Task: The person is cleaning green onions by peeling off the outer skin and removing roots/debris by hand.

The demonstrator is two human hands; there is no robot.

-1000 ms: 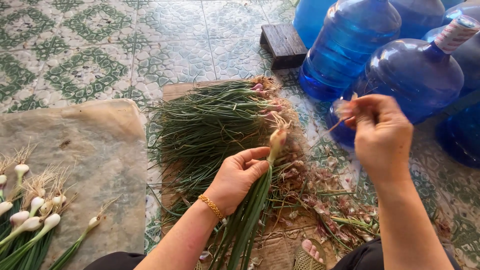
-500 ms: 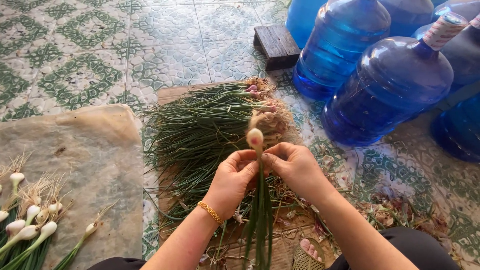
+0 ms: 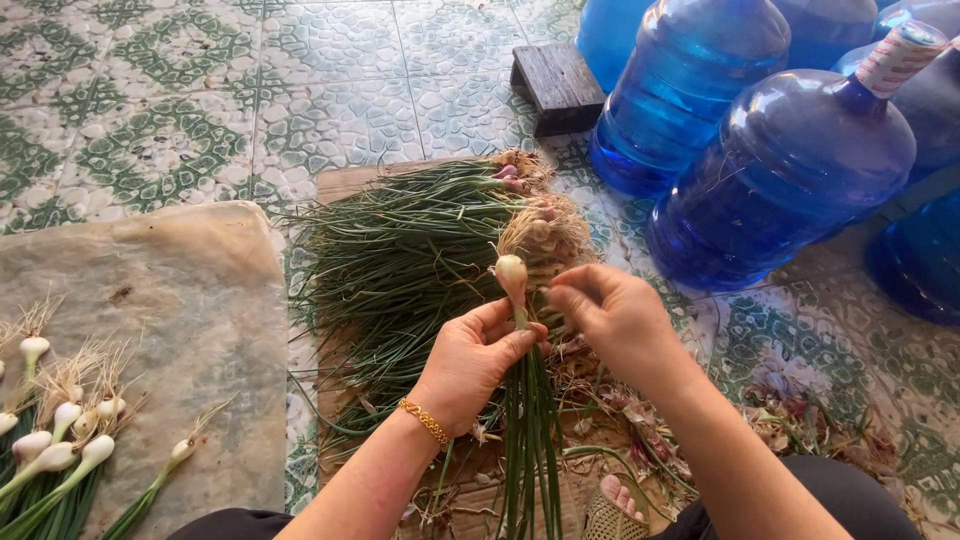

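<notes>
- Floor [image 3: 200, 90]: green-and-white patterned tile, person seated low on it. One sandalled foot [image 3: 612, 510] shows at bottom edge.
- Water jugs [image 3: 780, 180]: big blue plastic, several clustered far right, well apart from the hands. Nearest one has a taped cap. Small dark wooden block [image 3: 560, 88] just beside them.
- Cloth mat [image 3: 180, 330]: pale, stained, spread on left. Cleaned onions [image 3: 60, 440] lie at its near left corner, white bulbs w/ roots on, greens trailing off frame.
- Uncleaned pile [image 3: 400, 250]: thick heap of green onions on a wooden board [image 3: 345, 185], centre, bulbs pointing right toward jugs, skins pinkish-brown.
- Peelings [image 3: 640, 440]: dry skins and scraps littered under and right of the hands.
- Left hand [image 3: 470, 365]: closed round the stalk bunch [image 3: 525, 440] just below the bulb, thumb across; gold bracelet at wrist. Greens hang down toward the lap.
- Right hand [image 3: 615, 320]: fingers pinched narrow, tips beside the bulb [image 3: 511, 272]; whether they hold a strip of skin, can't tell.
- Bulb: upright above left fist, pale, roots fanning up behind it, directly in front of the pile.
- Handling, my read: v. light. Greens soft, bend and bruise easy, so grip firm part of stalk near the bulb, as left hand does. Bulb itself firm, likely a bit slick where skin's off; outer skin papery, tears in strips.
</notes>
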